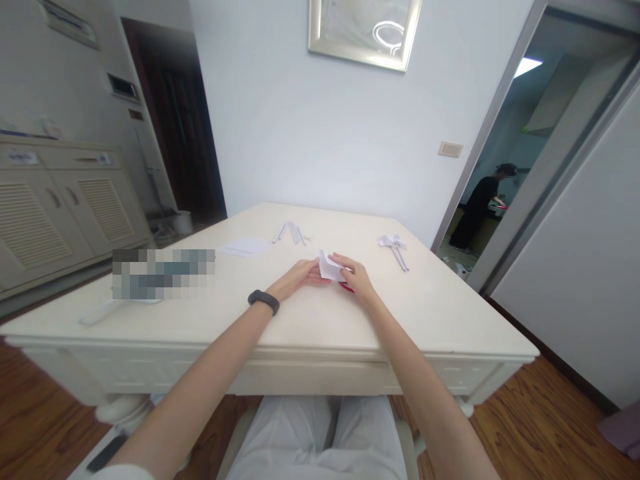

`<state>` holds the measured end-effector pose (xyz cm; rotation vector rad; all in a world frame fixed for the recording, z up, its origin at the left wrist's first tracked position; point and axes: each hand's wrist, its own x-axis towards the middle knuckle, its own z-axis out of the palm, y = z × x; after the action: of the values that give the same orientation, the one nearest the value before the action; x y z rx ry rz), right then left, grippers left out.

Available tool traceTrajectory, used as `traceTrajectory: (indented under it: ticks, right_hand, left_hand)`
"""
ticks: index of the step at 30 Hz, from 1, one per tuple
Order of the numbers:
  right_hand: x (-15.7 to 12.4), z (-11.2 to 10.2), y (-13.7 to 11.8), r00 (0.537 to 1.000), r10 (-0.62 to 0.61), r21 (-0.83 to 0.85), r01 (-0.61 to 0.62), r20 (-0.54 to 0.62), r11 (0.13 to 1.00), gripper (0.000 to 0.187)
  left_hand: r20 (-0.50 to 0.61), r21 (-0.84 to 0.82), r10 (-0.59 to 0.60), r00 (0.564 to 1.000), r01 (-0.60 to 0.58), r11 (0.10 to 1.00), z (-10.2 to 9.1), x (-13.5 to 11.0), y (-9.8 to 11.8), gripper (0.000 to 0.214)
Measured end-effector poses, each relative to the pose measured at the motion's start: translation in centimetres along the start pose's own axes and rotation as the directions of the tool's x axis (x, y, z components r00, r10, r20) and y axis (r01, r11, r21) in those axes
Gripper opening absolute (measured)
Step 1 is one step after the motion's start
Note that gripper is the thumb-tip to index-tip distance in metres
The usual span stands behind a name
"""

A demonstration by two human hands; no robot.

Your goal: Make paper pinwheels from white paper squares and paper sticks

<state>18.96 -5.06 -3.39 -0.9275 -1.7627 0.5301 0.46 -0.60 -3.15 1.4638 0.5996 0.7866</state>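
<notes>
Between my two hands, just above the middle of the table, is a small piece of white paper (330, 268) that looks folded or bent. My left hand (303, 275), with a dark band on its wrist, supports the paper's left and lower side. Fingers of my right hand (356, 275) press on its right part from above. Something red (346, 287), perhaps a scissors handle, shows partly under my right hand; the rest of it is hidden.
On the white table (430, 313), paper sheets (245, 247) and several thin rolled paper sticks (293, 232) lie to the left. White paper pieces with sticks (395, 248) lie at right. A blurred-out item (163, 273) occupies the left side. Another person (480, 207) stands beyond the doorway.
</notes>
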Motion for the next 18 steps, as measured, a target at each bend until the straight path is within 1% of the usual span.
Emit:
traceTrajectory:
  ticks: [3, 6, 9, 15, 18]
  right_hand:
    - [-0.1, 0.1, 0.1, 0.999, -0.034, -0.055, 0.035, 0.024, 0.998, 0.028]
    - [-0.1, 0.2, 0.2, 0.997, -0.058, -0.106, 0.063, 0.045, 0.992, 0.028]
    - [0.0, 0.4, 0.4, 0.996, -0.085, -0.144, 0.090, 0.040, 0.985, 0.029]
    - [0.4, 0.6, 1.0, 0.989, -0.141, -0.192, 0.132, -0.038, 0.973, 0.029]
    - [0.7, 0.5, 1.5, 0.980, -0.171, -0.219, 0.145, -0.105, 0.965, 0.032]
  left_hand:
    - [-0.023, -0.016, 0.015, 1.000, -0.015, 1.000, -0.2, 0.1, 0.0, 0.040]
    - [-0.021, -0.009, 0.022, 1.000, -0.023, 1.000, -0.2, -0.1, 0.0, 0.033]
    - [-0.015, -0.004, 0.041, 0.999, -0.041, 0.999, 0.0, -0.2, 0.0, 0.029]
    - [0.063, 0.004, 0.055, 0.996, -0.056, 0.998, 0.6, -0.3, 0.2, 0.028]
    - [0.080, 0.032, 0.040, 0.996, -0.043, 0.999, 0.3, -0.3, 0.0, 0.023]
